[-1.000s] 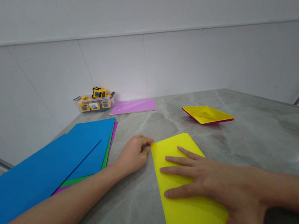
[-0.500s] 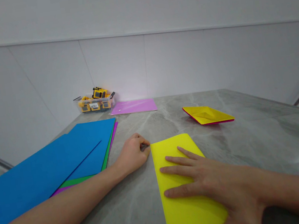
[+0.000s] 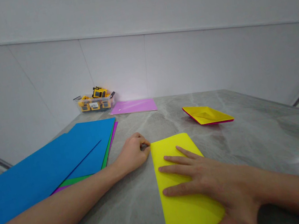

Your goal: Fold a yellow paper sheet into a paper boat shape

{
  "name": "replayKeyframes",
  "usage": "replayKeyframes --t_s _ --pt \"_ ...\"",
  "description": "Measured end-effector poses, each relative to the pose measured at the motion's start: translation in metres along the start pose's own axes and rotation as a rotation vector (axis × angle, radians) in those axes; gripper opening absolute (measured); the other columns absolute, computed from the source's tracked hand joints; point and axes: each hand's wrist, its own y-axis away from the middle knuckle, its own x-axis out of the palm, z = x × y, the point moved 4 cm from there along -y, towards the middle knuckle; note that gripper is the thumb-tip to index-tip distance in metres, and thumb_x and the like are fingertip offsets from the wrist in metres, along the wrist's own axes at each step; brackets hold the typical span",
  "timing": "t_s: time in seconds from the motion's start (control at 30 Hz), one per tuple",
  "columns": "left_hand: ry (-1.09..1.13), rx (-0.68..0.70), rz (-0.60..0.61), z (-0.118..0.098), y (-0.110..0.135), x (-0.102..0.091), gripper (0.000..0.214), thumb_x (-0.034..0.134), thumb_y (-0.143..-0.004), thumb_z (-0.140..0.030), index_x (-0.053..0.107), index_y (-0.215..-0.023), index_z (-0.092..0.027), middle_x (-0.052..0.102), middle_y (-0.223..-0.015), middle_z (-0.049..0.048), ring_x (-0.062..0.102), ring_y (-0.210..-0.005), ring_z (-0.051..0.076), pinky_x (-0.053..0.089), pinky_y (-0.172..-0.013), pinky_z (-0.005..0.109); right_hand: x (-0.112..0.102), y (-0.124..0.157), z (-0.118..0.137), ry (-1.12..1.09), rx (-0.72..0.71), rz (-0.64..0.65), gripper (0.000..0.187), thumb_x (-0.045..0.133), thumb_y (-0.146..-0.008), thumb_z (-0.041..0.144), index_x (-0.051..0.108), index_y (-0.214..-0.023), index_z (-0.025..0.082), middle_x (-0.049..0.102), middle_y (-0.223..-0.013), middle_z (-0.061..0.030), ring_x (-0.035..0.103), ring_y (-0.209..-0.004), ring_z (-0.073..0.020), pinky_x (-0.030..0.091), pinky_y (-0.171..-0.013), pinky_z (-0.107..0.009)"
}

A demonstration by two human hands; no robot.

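Note:
A folded sheet of yellow paper lies lengthwise on the table in front of me, its lower end running out of view. My left hand is closed in a pinch at the paper's far left corner. Spread flat on top of the sheet, my right hand presses it with its fingers apart, covering much of its right side. Beyond the paper, to the right, rests a folded paper boat, yellow on top with a red underside.
On the left, under and beside my left forearm, lie stacked blue sheets with green and purple edges showing. A clear plastic bin of yellow toy vehicles stands at the back left, beside a pink-purple packet. A white wall closes off the table's far side.
Almost nothing differs. The right hand and the yellow paper appear a few pixels further left. The left hand keeps its pinch at the corner.

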Motion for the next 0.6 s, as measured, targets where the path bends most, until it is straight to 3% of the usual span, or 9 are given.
replayKeyframes --t_s 0.27,0.6 --pt "-0.033 -0.075 -0.049 0.0023 0.0004 -0.0014 0.023 0.059 -0.07 -0.013 0.067 -0.091 -0.013 0.066 -0.087 0.0073 0.06 -0.077 0.019 0.048 -0.072 0.03 0.0005 0.0005 -0.0023 -0.017 -0.027 0.007 0.088 0.071 -0.063 0.045 0.037 -0.143 0.028 0.028 -0.151 -0.0134 0.018 -0.138 -0.0422 -0.002 -0.106 -0.067" --pt "0.074 -0.047 -0.015 0.0001 0.002 0.0003 0.03 0.058 -0.072 -0.011 0.064 -0.1 -0.017 0.069 -0.09 0.0025 0.059 -0.072 0.015 0.048 -0.068 0.027 0.0002 0.0001 -0.0013 -0.014 -0.019 0.005 0.089 0.072 -0.062 0.044 0.038 -0.143 0.029 0.028 -0.151 -0.0127 0.018 -0.138 -0.0413 -0.001 -0.106 -0.066"
